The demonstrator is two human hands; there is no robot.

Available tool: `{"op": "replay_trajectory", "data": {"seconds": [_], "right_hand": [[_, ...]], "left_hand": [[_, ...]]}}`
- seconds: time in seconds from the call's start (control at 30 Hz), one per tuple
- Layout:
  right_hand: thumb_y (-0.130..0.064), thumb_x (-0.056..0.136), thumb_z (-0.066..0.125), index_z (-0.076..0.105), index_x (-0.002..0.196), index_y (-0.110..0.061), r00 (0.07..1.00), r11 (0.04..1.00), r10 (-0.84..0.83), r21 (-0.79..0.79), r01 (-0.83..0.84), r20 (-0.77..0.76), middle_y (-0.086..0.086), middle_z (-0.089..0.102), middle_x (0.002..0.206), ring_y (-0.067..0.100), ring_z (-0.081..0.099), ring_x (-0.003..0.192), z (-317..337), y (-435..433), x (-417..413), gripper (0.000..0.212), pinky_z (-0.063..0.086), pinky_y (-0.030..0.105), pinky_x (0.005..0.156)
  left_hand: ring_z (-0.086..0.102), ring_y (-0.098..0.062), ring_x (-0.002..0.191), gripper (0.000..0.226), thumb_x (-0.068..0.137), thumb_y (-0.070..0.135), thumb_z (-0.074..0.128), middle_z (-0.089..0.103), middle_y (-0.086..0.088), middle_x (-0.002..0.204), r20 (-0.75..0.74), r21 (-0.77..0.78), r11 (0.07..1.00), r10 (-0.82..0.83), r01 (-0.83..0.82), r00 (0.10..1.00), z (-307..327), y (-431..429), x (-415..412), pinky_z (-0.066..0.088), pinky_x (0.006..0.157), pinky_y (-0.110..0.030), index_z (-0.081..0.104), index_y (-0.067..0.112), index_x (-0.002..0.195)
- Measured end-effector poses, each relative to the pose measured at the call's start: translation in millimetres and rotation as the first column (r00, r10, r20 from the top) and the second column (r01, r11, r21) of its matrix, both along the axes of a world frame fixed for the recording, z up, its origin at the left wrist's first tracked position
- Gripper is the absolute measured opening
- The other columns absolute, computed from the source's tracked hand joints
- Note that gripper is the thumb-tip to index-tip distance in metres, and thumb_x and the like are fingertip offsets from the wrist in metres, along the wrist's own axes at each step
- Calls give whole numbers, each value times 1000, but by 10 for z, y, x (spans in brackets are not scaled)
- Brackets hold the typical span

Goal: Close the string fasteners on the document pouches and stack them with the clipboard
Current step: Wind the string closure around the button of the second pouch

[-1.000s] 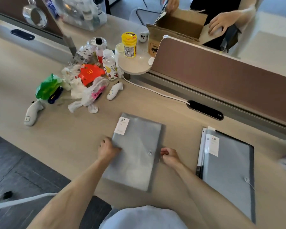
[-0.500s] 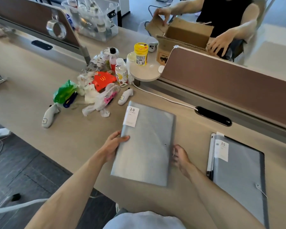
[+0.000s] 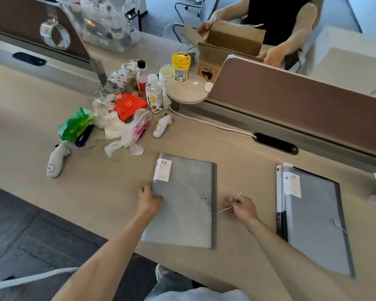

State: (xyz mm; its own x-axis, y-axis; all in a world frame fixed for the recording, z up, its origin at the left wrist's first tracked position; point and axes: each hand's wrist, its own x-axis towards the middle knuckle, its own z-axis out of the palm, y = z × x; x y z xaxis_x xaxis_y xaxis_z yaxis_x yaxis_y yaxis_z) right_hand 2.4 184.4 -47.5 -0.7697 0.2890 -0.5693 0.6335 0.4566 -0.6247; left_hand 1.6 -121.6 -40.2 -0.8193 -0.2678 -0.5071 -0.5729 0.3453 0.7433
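Observation:
A grey document pouch with a white label marked 20 lies flat on the desk in front of me. My left hand presses on its left edge. My right hand pinches the pouch's thin white string, pulled out taut to the right of the pouch. The small metal button on its front has no string around it. A second grey pouch lies to the right on top of a dark clipboard, with its own string hanging loose.
Clutter sits at the left back: plastic bags, a green bag, bottles, a yellow jar and two white handheld devices. A white cable runs along the brown divider. Behind it a person handles a cardboard box.
My right hand left the pouch's right edge and has drawn the string out to the right. The pouch lies flat again, with my left hand lower on its left edge.

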Motion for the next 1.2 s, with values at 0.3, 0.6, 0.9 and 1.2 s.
{"op": "replay_trajectory", "data": {"seconds": [0.3, 0.6, 0.9, 1.2], "right_hand": [[-32, 95, 50, 39, 56, -16, 976, 948, 219, 237, -211, -9, -3, 46, 56, 23, 48, 69, 270, 80, 86, 44, 28, 34, 56], [-15, 85, 67, 70, 74, -18, 977, 974, 191, -109, -201, -97, 2, 72, 69, 13, 65, 67, 446, 409, -41, 13, 52, 24, 71], [1, 82, 67, 68, 98, 5, 921, 833, 383, -404, -378, -72, 7, 74, 81, 8, 71, 73, 678, 426, -208, 16, 52, 15, 67], [-1, 85, 63, 65, 80, -11, 909, 830, 416, -423, -364, 34, 10, 71, 79, 7, 69, 68, 453, -108, -421, 11, 55, 28, 76]], "left_hand": [[36, -29, 137, 60, 81, 6, 54, 26, -8, 156, -50, -547, 681, -608, 487, 793, -80, 287, 111, 38, 106, -43, 42, 14, 140], [24, -21, 144, 58, 87, 18, 49, 20, -2, 159, 83, -559, 483, -776, 674, 625, -161, 827, 94, 28, 113, -47, 36, 19, 144], [1, -25, 149, 71, 90, 31, 50, -1, -2, 162, 242, -542, 295, -842, 787, 482, -195, 1132, 174, 15, 119, -46, 16, 18, 151], [-3, -30, 149, 67, 92, 45, 50, -3, -7, 162, 203, -599, 395, -766, 697, 609, -284, 1073, 377, 7, 118, -49, 19, 34, 150]]}}
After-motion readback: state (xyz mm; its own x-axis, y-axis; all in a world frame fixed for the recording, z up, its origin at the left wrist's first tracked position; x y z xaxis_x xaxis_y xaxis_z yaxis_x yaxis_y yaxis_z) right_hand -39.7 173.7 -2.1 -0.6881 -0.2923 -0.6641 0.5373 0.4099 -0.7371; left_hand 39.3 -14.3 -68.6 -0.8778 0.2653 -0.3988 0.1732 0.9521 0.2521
